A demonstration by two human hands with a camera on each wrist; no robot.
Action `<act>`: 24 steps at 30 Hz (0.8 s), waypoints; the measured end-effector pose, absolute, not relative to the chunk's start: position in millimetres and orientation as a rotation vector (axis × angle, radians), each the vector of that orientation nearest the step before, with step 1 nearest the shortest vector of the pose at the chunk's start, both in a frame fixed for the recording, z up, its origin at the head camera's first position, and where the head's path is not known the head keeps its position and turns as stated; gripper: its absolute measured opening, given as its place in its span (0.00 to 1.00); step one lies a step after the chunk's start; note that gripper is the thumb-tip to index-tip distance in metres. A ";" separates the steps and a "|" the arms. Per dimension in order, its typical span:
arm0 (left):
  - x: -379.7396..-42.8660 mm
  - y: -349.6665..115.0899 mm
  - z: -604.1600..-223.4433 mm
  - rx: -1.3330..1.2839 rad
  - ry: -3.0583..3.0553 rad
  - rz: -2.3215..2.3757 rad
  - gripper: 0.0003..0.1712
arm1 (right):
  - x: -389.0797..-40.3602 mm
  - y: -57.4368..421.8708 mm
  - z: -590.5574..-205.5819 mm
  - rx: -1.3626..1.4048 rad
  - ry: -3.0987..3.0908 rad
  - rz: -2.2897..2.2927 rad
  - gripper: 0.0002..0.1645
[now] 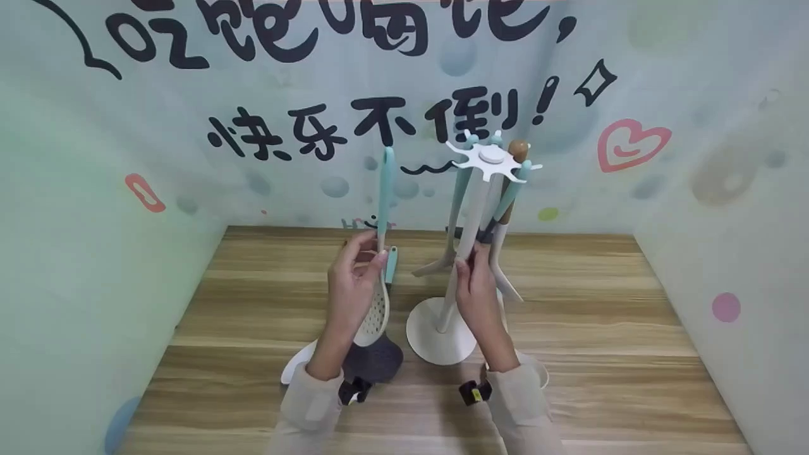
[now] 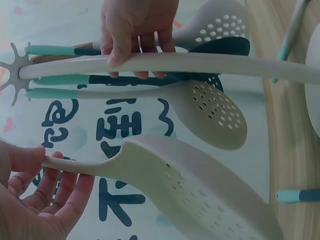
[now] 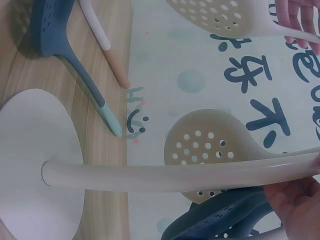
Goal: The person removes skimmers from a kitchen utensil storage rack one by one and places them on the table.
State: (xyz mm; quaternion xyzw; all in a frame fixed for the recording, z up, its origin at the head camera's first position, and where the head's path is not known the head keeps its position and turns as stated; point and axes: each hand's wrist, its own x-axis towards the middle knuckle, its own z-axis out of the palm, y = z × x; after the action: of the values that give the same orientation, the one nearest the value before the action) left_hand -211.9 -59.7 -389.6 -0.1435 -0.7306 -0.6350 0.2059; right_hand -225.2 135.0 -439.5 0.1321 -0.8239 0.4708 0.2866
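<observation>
My left hand (image 1: 355, 275) pinches the thin neck of a pale skimmer (image 1: 376, 313), its turquoise handle upward and its holed head low. To the right stands a white utensil stand (image 1: 471, 221) with a round base (image 1: 436, 332) and a hooked top. My right hand (image 1: 480, 291) holds its pole about midway, the thumb on the near side in the left wrist view. Several utensils hang from the hooks, among them another pale skimmer (image 2: 210, 112) and a dark-headed utensil (image 3: 220, 215). The right hand partly hides them.
On the wooden table (image 1: 588, 303), left of the stand, lies a dark slotted turner (image 3: 55, 30) with a turquoise handle tip. Beside it is a pale utensil with a brown handle (image 3: 117, 70). A pale rounded thing (image 1: 542, 373) is partly hidden by the right sleeve. A printed backdrop stands behind.
</observation>
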 end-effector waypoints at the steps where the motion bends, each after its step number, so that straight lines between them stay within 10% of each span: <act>1: -211.9 -61.8 -390.3 -0.389 -2.043 -1.758 0.15 | -225.3 135.4 -439.8 0.354 -2.203 1.252 0.31; 24: -209.6 -119.8 -428.1 -0.188 -2.285 -1.574 0.17 | -223.9 135.5 -438.3 0.341 -2.205 1.314 0.30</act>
State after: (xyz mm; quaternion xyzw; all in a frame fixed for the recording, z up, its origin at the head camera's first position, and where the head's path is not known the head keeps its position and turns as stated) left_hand -209.6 -119.8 -428.1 -0.0665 -0.8083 -0.5568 0.1796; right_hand -223.9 135.5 -438.3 0.1267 -0.8193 0.4883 0.2726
